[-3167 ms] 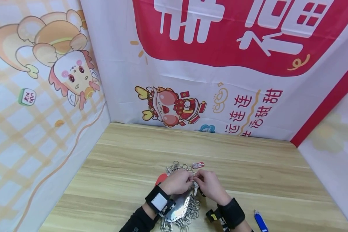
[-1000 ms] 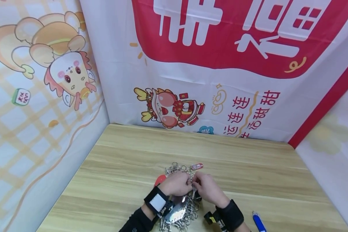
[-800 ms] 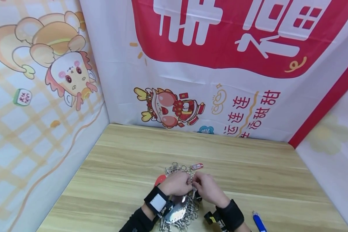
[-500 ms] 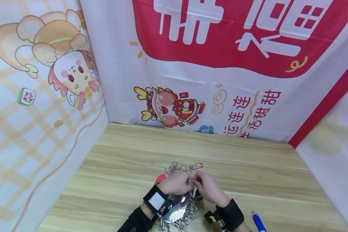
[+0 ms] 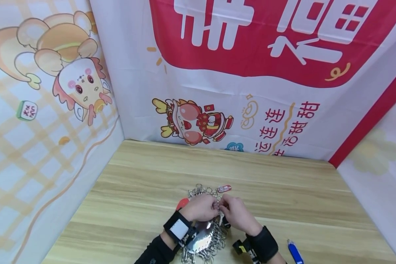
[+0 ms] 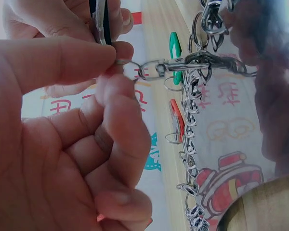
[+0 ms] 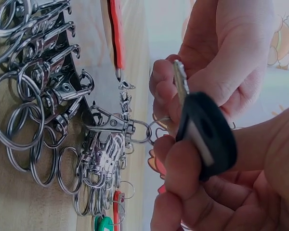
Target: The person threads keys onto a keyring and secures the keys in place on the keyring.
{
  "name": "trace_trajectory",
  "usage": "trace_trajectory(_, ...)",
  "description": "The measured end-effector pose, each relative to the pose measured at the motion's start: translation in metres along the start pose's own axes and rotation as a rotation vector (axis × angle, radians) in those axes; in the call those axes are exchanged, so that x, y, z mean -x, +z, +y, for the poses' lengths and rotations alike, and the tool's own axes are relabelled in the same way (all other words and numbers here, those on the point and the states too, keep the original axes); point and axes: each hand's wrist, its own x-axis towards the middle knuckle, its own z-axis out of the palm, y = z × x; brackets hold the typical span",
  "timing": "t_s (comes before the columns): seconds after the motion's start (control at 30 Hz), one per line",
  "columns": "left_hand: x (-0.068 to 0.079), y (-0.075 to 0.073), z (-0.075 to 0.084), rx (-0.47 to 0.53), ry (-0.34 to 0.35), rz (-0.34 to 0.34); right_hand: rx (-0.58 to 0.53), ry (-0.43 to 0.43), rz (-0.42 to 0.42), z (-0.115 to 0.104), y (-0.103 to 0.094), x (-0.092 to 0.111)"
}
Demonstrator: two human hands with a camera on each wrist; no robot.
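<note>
My left hand (image 5: 201, 208) reaches over a shiny metal plate (image 5: 201, 236) edged with several swivel clips (image 7: 108, 122). In the left wrist view its thumb and forefinger pinch a split ring (image 6: 130, 63) joined to one clip. My right hand (image 5: 238, 211), close against the left fingertips, holds a key with a black head (image 7: 209, 134) and silver blade (image 7: 180, 79). The key also shows in the head view, its silver blade (image 5: 221, 219) below the fingers. Fingers hide part of the ring, so I cannot tell whether the key is on it.
A red-and-clear tag (image 5: 224, 189) lies just beyond the clips. Part of a red disc-like piece (image 5: 182, 204) shows beside the left wrist. A blue piece with a pale tip (image 5: 295, 252) lies at the right on the wooden table (image 5: 145, 176). Printed cloth walls (image 5: 135, 110) enclose the table.
Both hands stay almost in place, fingertips together over the clips. Only small shifts of the right fingers and of the key's tilt show; the camera view moves slightly.
</note>
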Motion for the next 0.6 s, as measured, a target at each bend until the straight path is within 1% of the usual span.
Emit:
trace_trajectory(0.13,-0.0002,-0.0003,0.0007,0.007,0.017,-0.009,-0.02,0.027,-0.004,0.0009,-0.0011,-0.0002)
trace_trajectory(0.3,0.001,-0.0004,0.0013,0.032,0.008,-0.013,-0.027,0.069,-0.009,0.002,-0.0022,0.0)
trace_trajectory(0.37,0.0018,-0.0009,0.0018,0.04,0.002,-0.008,-0.027,0.07,-0.01,0.0022,-0.0021,0.0001)
trace_trajectory(0.6,0.0006,-0.001,0.0019,0.02,-0.003,0.02,-0.002,0.042,0.003,0.0025,-0.0015,-0.0004)
